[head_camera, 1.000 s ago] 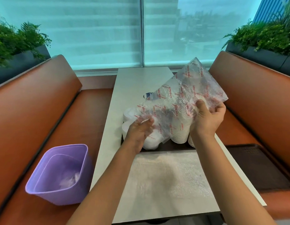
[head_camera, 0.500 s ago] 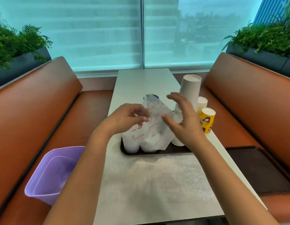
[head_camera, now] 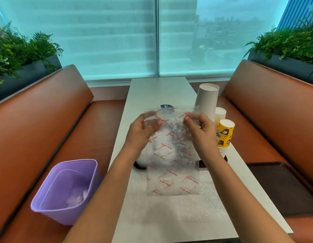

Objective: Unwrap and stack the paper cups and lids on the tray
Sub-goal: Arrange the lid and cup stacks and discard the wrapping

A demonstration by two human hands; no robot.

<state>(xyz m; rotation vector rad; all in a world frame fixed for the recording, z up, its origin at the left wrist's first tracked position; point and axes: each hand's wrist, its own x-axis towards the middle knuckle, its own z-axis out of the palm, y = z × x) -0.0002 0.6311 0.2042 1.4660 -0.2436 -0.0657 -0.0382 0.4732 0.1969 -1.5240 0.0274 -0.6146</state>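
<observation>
Clear printed plastic wrapper [head_camera: 171, 155] held up over the table [head_camera: 159, 88]

Its top corners were pinched by the left hand [head_camera: 143, 130] and right hand [head_camera: 199, 128]; it hung between them, before the tray [head_camera: 203, 164].

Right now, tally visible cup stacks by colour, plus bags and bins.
White upside-down paper cup stacks: 2, tall, short
Yellow printed paper cup stack: 1
Clear red-printed plastic bag: 1
Purple plastic bin: 1
Total: 5
</observation>
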